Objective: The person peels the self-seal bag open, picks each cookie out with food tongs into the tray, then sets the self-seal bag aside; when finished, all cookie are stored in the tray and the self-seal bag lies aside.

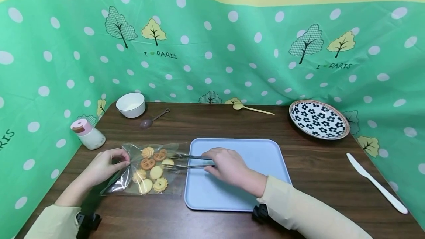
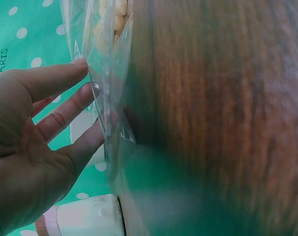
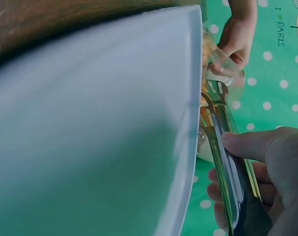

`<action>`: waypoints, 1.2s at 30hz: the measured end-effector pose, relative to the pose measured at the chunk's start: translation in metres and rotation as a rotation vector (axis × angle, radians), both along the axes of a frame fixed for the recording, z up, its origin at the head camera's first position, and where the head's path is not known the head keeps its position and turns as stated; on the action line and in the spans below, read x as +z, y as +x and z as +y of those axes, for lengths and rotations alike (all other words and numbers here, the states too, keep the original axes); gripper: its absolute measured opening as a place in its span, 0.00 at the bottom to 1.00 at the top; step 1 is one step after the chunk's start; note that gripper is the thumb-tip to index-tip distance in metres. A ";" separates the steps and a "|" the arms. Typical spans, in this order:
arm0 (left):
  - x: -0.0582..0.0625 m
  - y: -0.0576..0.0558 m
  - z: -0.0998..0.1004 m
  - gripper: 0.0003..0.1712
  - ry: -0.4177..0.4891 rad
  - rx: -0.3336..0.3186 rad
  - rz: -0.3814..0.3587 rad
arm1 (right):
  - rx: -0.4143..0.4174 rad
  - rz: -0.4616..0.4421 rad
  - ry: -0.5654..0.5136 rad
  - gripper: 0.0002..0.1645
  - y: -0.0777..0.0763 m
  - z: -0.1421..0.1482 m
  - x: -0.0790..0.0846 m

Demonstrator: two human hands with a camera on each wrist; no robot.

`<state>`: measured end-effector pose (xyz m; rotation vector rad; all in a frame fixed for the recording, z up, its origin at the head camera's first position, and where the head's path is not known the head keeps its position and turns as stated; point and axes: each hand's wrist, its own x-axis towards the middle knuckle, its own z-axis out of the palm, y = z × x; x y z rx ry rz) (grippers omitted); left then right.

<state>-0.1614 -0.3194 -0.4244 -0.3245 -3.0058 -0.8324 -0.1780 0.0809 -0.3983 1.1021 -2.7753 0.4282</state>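
A clear plastic bag (image 1: pixel 177 187) of cookies lies on the wooden table, with round, ridged and pretzel-shaped cookies (image 1: pixel 156 172) showing through it. My left hand (image 1: pixel 105 165) pinches the gathered left end of the bag between thumb and fingers; in the left wrist view, the fingertips (image 2: pixel 80 62) are at the film's edge. Over the blue tray (image 1: pixel 206 196), my right hand (image 1: pixel 229 165) grips metal tongs (image 3: pixel 223 137) with fork-like tips. The tongs are spread and point left, their tips overlapping the right-hand cookies in the head view.
A pink-lidded jar (image 1: pixel 91 137) stands at the left. Behind are a white bowl (image 1: pixel 131 106), a brown spoon (image 1: pixel 154 119) and a cream spoon (image 1: pixel 254 109). To the right, a flower-patterned plate (image 1: pixel 319 119) leans near the cloth, with a white knife (image 1: pixel 375 182) closer by.
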 end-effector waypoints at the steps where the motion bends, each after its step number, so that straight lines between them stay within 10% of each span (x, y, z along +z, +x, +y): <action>1: 0.000 0.000 0.000 0.07 -0.002 0.004 -0.004 | 0.001 0.001 -0.005 0.19 -0.001 0.000 -0.001; 36: 0.001 0.000 0.001 0.06 0.007 0.010 -0.030 | -0.231 0.093 -0.035 0.21 0.004 0.104 0.008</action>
